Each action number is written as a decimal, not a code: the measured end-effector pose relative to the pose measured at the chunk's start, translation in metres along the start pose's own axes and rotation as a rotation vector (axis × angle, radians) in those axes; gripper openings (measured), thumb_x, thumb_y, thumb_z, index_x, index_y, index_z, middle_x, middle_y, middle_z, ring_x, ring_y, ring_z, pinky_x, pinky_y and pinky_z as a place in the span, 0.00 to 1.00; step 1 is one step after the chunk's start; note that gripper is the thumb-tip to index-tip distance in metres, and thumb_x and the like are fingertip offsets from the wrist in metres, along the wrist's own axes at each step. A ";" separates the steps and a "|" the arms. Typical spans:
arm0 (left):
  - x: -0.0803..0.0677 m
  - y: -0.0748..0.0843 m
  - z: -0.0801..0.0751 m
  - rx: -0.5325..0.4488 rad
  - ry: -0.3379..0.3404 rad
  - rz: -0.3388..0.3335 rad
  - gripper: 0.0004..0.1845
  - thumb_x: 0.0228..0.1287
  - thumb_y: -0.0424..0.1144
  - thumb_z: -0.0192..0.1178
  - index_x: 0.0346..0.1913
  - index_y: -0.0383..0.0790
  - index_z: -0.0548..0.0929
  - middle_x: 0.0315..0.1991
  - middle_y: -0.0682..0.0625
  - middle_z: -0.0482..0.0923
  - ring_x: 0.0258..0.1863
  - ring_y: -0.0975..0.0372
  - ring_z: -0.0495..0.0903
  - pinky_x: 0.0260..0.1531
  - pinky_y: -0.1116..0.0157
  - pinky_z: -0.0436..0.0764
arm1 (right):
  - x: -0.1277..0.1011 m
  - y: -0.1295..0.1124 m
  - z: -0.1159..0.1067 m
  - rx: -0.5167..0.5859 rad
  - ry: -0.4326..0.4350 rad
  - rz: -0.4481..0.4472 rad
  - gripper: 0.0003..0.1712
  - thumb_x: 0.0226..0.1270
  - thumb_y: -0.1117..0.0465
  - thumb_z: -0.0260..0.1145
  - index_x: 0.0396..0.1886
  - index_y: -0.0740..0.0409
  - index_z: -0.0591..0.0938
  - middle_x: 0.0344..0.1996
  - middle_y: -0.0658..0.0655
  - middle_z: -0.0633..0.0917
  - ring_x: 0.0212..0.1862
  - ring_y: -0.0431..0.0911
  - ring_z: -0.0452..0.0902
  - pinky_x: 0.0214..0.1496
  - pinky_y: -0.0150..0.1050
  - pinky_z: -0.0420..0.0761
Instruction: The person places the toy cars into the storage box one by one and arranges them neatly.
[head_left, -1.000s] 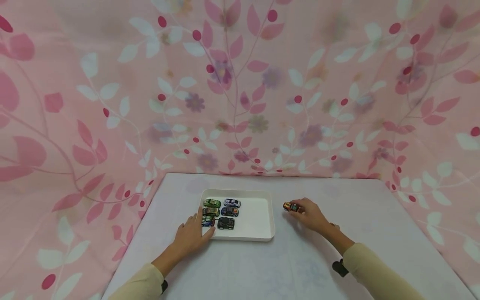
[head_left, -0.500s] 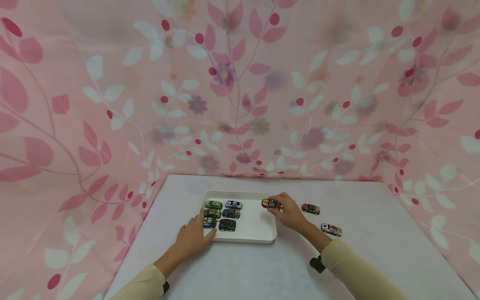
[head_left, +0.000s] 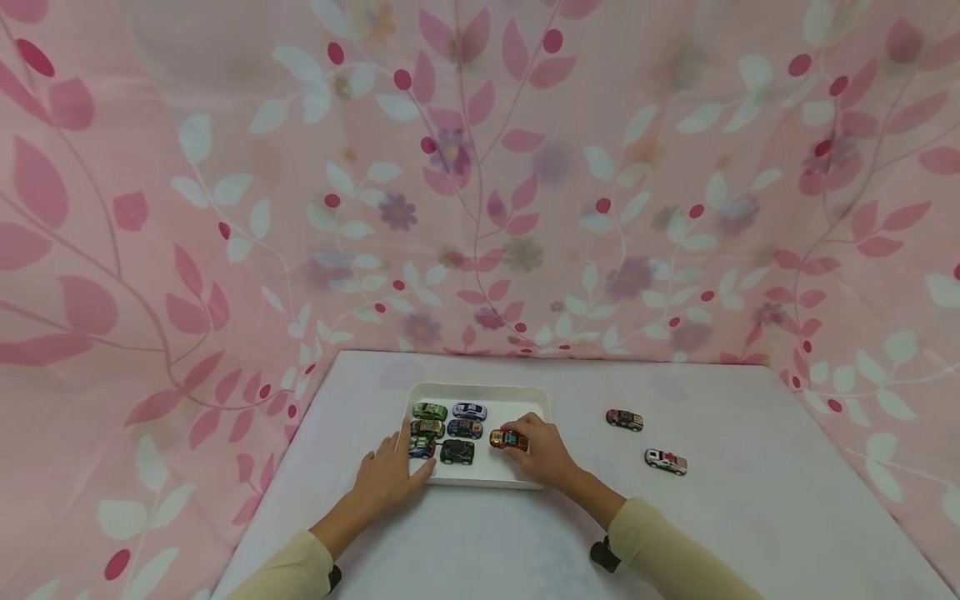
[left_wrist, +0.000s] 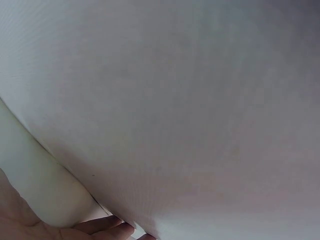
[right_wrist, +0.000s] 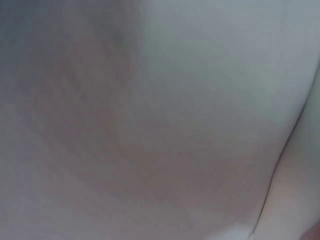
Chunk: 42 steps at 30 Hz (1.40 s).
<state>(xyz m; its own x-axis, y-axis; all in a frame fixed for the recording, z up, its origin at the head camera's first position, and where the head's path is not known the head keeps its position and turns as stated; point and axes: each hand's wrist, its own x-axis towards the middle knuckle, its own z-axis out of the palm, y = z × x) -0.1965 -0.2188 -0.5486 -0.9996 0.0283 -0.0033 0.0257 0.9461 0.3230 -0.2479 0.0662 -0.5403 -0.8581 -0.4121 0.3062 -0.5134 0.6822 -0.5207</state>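
Note:
Between the thumb and fingers of my right hand (head_left: 547, 454) is an orange toy car (head_left: 507, 439), over the right half of a white tray (head_left: 487, 481). Whether the car touches the tray floor, I cannot tell. My left hand (head_left: 386, 467) rests at the tray's front left corner, fingers along the left side and thumb at the front rim. Several toy cars stand inside: a green car (head_left: 430, 411), a white-and-purple car (head_left: 469, 410), a dark blue car (head_left: 465, 428) and a black car (head_left: 457, 452) among them. The left fingers partly cover a blue-green car (head_left: 422, 447).
To the right of the tray, a dark red toy car (head_left: 624, 419) and a white-and-red toy car (head_left: 666, 461) stand on the white-covered table (head_left: 720, 517). Pink floral cloth (head_left: 480, 208) hangs behind and at both sides. The wrist views show mostly pale surfaces.
My right hand has carried the orange car leftward from the table, across the tray's right rim, into the tray area. The two cars on the right came into sight. My left hand stays put.

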 end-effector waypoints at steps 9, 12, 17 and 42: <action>0.001 -0.001 -0.003 0.015 0.008 -0.004 0.50 0.65 0.63 0.54 0.77 0.32 0.51 0.67 0.31 0.69 0.68 0.40 0.68 0.62 0.36 0.66 | 0.005 -0.005 0.006 -0.136 -0.069 0.036 0.15 0.59 0.51 0.74 0.44 0.49 0.88 0.36 0.47 0.87 0.36 0.40 0.77 0.43 0.42 0.74; 0.002 -0.001 -0.005 0.013 0.014 0.004 0.50 0.65 0.63 0.55 0.77 0.31 0.51 0.67 0.31 0.69 0.67 0.40 0.68 0.62 0.36 0.66 | 0.006 -0.006 0.006 -0.152 -0.097 0.061 0.14 0.57 0.50 0.74 0.43 0.48 0.88 0.34 0.46 0.87 0.34 0.39 0.75 0.43 0.42 0.71; 0.002 -0.001 -0.005 0.011 0.021 0.008 0.50 0.65 0.63 0.55 0.77 0.31 0.52 0.67 0.30 0.69 0.67 0.40 0.69 0.61 0.36 0.66 | 0.006 -0.010 0.004 -0.151 -0.136 0.078 0.16 0.55 0.49 0.76 0.43 0.49 0.88 0.32 0.45 0.86 0.32 0.38 0.72 0.43 0.43 0.70; 0.000 -0.002 0.000 0.002 0.007 0.012 0.50 0.65 0.62 0.55 0.77 0.30 0.52 0.67 0.30 0.69 0.67 0.39 0.68 0.61 0.36 0.66 | 0.003 -0.005 0.006 -0.189 -0.196 0.088 0.17 0.56 0.48 0.75 0.44 0.46 0.88 0.38 0.47 0.87 0.41 0.42 0.79 0.45 0.43 0.72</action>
<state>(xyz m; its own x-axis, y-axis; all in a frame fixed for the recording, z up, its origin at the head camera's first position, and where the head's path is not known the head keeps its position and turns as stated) -0.1966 -0.2203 -0.5490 -0.9993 0.0373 0.0067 0.0375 0.9465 0.3207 -0.2475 0.0577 -0.5417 -0.8913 -0.4429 0.0966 -0.4448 0.8135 -0.3746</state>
